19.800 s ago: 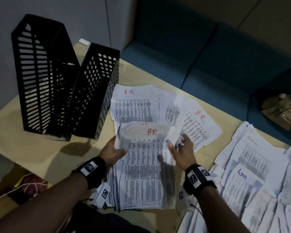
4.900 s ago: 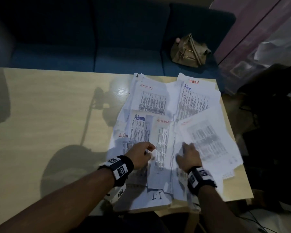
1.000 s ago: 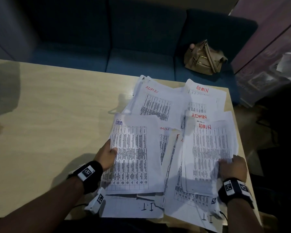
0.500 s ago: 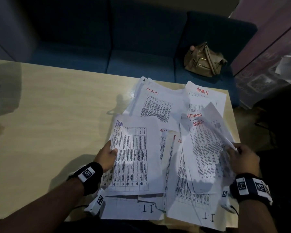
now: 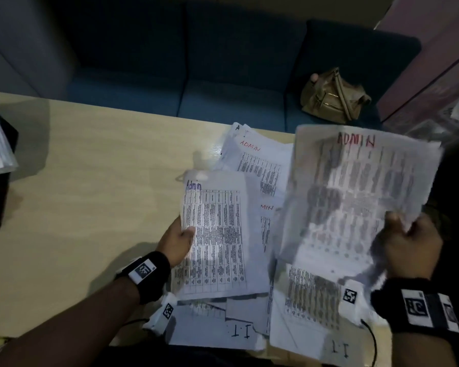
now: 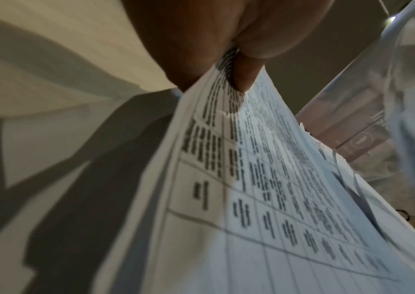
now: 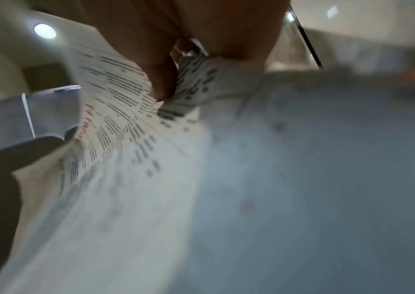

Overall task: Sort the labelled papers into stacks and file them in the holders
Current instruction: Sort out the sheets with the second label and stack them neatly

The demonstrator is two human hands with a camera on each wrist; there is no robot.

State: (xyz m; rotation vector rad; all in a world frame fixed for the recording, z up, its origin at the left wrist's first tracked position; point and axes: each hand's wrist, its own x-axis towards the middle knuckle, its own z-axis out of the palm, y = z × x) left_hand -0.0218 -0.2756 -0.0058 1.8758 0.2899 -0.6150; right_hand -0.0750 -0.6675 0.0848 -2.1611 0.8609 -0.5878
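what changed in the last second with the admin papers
The right hand has lifted its red-labelled ADMIN sheets off the pile and raised them, grip at their lower right edge. The left hand still pinches the blue-labelled Admin sheet in place; the I.T. sheets stay underneath.

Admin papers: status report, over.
Right hand lifts red ADMIN sheets. Left hand pinches blue Admin stack. I.T. sheets underneath, unsorted.

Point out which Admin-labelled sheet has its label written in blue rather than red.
The sheet gripped by the left hand: its "Admin" label is blue, while the other Admin labels in view are red.
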